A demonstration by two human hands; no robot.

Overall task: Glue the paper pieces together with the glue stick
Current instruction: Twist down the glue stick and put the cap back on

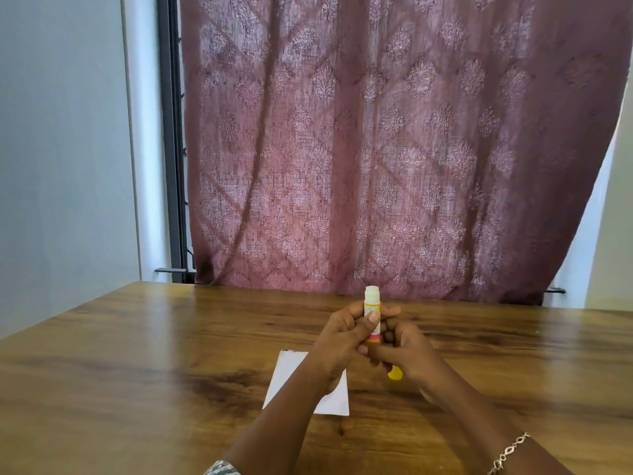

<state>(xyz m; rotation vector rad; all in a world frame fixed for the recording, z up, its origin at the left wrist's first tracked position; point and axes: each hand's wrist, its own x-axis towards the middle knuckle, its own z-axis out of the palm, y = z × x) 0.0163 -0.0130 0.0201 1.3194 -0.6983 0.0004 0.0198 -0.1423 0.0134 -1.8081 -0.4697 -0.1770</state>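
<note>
Holding the glue stick [372, 303] upright at lower centre of the frame, the person has both hands on it above the wooden table [137, 354]. The left hand [339, 337] wraps the labelled middle of the tube, thumb laid across the front. The right hand [407, 354] has its fingers curled round the tube's lower end.

The step in hand looks like preparing the stick, probably twisting the base to raise the glue, since nothing has been applied to the paper yet.

The tube is uncapped and its white top is exposed. Whether glue stands above the rim is too small to tell. A yellow piece [395, 373], likely the cap, shows just under the right hand. It cannot be told whether it lies on the table or is tucked in the palm.

White paper [291, 368] lies flat on the table, lower left of the hands and partly hidden by the left forearm. Whether it is one sheet or several is unclear.

The next move would call for freeing one hand to steady the paper, then tipping the stick down and rubbing its tip along the area to be joined.
</note>
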